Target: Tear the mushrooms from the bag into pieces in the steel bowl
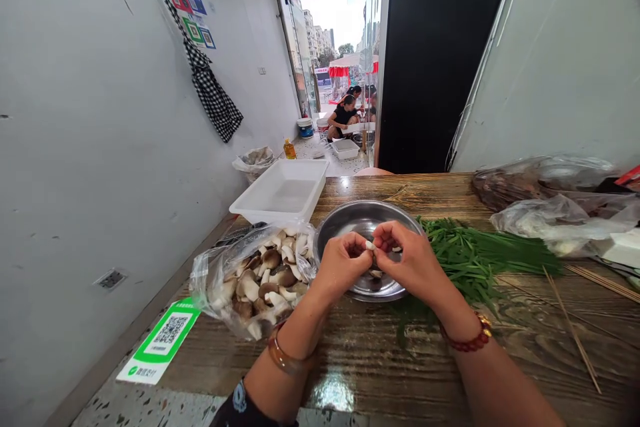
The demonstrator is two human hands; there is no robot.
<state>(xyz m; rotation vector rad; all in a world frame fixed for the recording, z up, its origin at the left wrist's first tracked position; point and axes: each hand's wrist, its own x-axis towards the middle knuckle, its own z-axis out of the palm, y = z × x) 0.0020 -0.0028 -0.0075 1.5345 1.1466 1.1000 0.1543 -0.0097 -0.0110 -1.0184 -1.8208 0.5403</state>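
Observation:
Over the steel bowl (333, 220), my left hand (345, 260) and my right hand (407, 257) meet with thumbs and forefingers pinched. Between their fingertips is a small white piece (370, 245) that looks like a garlic clove; both hands appear to grip it. A few similar small pieces (376, 274) lie in the bowl below. Left of the bowl, an open clear plastic bag (213, 273) holds many brown-capped mushrooms (270, 273). Cut green leafy stalks, like chives (475, 250), lie to the right of my right hand.
A white plastic tub (280, 193) stands behind the mushroom bag. Thin wooden skewers (575, 327) and plastic bags (565, 213) lie at the right of the wooden table (390, 373). A green QR-code card (160, 340) is at left. People (345, 113) crouch near the glass doorway.

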